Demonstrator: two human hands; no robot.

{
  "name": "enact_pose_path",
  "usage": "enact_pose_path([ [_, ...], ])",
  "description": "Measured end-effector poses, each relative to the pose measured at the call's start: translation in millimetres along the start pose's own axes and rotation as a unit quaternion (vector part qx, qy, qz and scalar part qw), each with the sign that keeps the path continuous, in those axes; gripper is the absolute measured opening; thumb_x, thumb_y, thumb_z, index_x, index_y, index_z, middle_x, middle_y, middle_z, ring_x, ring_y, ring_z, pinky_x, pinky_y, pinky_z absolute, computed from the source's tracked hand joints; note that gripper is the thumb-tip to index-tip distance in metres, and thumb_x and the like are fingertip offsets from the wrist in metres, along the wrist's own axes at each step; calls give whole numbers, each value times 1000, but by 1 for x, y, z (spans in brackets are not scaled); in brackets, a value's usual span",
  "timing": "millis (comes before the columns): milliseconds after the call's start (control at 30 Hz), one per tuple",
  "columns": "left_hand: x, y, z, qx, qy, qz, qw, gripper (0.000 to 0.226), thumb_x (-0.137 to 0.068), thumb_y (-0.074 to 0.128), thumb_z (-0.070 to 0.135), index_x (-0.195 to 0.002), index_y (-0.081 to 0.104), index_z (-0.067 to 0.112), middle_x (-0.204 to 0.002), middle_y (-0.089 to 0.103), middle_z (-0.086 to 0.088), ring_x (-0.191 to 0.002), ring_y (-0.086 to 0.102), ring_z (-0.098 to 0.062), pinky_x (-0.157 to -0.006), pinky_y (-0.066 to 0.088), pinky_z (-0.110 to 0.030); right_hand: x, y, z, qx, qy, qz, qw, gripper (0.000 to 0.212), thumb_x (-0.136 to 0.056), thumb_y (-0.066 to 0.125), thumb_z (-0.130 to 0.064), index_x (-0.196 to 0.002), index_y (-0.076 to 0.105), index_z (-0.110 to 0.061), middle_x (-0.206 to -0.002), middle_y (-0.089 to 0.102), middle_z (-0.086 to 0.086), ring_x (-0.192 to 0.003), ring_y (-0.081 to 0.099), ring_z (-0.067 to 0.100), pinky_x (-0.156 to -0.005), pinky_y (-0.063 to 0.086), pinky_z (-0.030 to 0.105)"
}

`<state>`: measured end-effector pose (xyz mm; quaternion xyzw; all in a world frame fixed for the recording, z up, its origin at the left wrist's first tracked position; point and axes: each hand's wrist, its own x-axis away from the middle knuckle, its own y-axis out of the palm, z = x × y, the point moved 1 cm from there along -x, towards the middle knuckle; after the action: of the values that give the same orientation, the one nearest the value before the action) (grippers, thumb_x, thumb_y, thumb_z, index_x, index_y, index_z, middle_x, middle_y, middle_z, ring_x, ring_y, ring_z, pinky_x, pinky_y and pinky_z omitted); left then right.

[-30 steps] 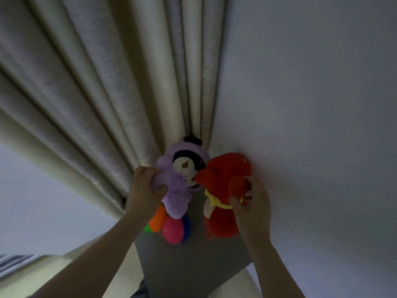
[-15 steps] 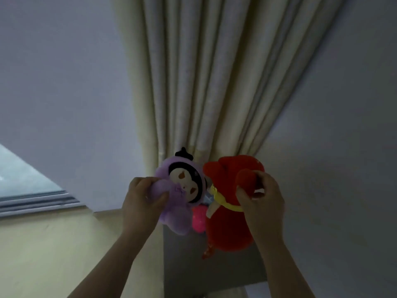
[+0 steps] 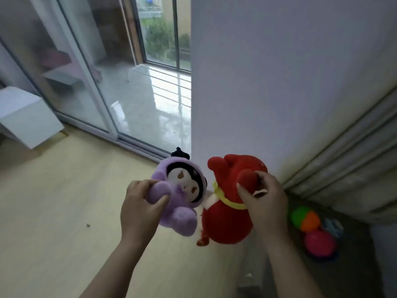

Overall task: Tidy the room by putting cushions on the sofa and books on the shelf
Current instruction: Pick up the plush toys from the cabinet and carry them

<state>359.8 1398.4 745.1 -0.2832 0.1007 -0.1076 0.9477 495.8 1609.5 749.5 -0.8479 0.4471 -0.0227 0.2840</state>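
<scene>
Head: left hand (image 3: pixel 140 208) grips purple plush (image 3: pixel 179 197); right hand (image 3: pixel 263 198) pinches red plush (image 3: pixel 228 220) by one limb; loose hold, could drop.

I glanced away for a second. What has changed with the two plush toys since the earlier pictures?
The purple plush and red plush were carried left, away from the coloured balls and curtain. Unchanged: the left hand grips the purple one, the right hand the red.

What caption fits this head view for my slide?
Left hand grips a purple plush, right hand grips a red plush, near a curtain and balls.
</scene>
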Motion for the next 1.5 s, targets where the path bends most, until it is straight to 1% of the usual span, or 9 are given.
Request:
enact_pose_path([
  [167, 5, -141, -67, -13, -56, 127, 990, 26, -73, 77, 19, -92, 60, 22, -94, 54, 4, -79, 53, 0, -61, 39, -19, 30, 116, -100, -32, -85, -83, 992, 36, -76, 75, -38, -106, 61, -25, -101, 63, -9, -92, 61, 12, -80, 57, 36],
  [333, 21, -220, -110, -13, -103, 227, 968, 29, -73, 77, 16, -97, 61, 20, -98, 53, 2, -80, 52, 1, -60, 37, -15, 54, 191, -161, -49, -138, -164, 976, 38, -73, 79, -36, -105, 64, -24, -96, 64, -9, -86, 61, 12, -75, 57, 40],
  [467, 26, -261, -146, 0, -156, 295, 943, 27, -74, 76, 16, -96, 62, 19, -99, 53, 3, -81, 53, 0, -62, 41, -21, 65, 246, -202, -67, -171, -224, 957, 32, -71, 78, -38, -98, 66, -26, -90, 64, -11, -84, 62, 12, -75, 56, 39],
  [567, 24, -278, -159, -7, -172, 310, 935, 27, -74, 76, 16, -93, 59, 25, -99, 53, 5, -82, 53, 0, -64, 43, -26, 69, 276, -219, -68, -188, -240, 950, 29, -71, 80, -35, -94, 64, -27, -89, 62, -14, -83, 60, 10, -76, 53, 33],
  [733, 0, -328, -205, -32, -214, 365, 906, 26, -73, 76, 15, -93, 60, 20, -98, 53, 5, -79, 52, -4, -60, 39, -22, 77, 364, -269, -84, -226, -297, 924, 30, -70, 82, -35, -89, 60, -34, -84, 59, -19, -80, 57, 4, -69, 42, 18],
  [967, -57, -402, -258, -74, -262, 413, 869, 26, -74, 75, 16, -94, 59, 20, -96, 53, 6, -80, 54, -11, -59, 41, -26, 71, 488, -336, -125, -237, -358, 895, 32, -64, 85, -30, -88, 63, -33, -81, 62, -16, -78, 60, 10, -68, 51, 32],
  [1133, -73, -446, -295, -60, -288, 449, 844, 26, -74, 75, 14, -95, 61, 18, -97, 54, 6, -81, 54, -7, -59, 40, -25, 85, 559, -382, -123, -268, -389, 873, 39, -63, 87, -26, -89, 60, -35, -84, 60, -19, -81, 59, 6, -68, 49, 28],
  [1400, -89, -541, -372, -54, -310, 478, 820, 21, -75, 73, 15, -90, 60, 21, -96, 54, 9, -82, 56, -9, -62, 44, -29, 141, 667, -457, -119, -287, -432, 847, 34, -66, 85, -29, -93, 64, -29, -84, 60, -17, -81, 58, 1, -67, 46, 21],
  [1500, -94, -598, -404, -52, -311, 485, 816, 22, -75, 72, 15, -89, 60, 26, -96, 53, 11, -81, 55, -4, -60, 41, -27, 177, 713, -495, -131, -280, -448, 839, 33, -66, 85, -30, -92, 64, -29, -85, 60, -15, -82, 59, 5, -67, 49, 25],
])
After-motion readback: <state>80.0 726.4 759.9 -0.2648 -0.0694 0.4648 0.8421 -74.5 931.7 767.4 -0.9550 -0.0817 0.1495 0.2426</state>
